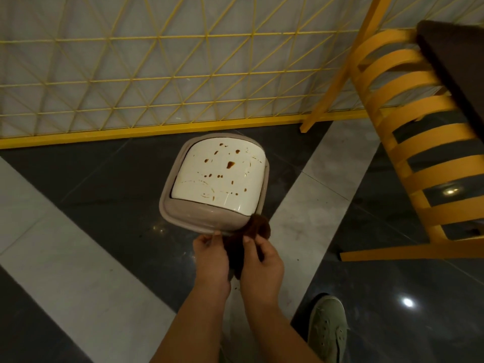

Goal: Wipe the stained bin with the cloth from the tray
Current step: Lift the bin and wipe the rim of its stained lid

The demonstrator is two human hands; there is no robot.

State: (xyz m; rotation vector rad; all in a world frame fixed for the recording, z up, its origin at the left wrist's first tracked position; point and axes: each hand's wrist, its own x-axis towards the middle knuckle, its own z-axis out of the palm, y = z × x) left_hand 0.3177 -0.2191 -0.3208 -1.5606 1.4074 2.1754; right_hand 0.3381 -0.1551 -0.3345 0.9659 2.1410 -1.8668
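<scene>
Head view: both hands, left hand (209, 260) and right hand (263, 263), grip clamped on fuzzy dark-brown cloth (247, 239) beside glossy white rounded bin (217, 176), brown-spotted lid.

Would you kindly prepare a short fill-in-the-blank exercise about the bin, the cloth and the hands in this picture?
1. The stains on the bin's lid are ____ in colour.
2. The dark cloth is held by ____ hands, the left hand and the right hand.
3. The chair beside the bin is ____.
4. The bin stands on the ____.

Missing words: brown; both; yellow; floor
</scene>
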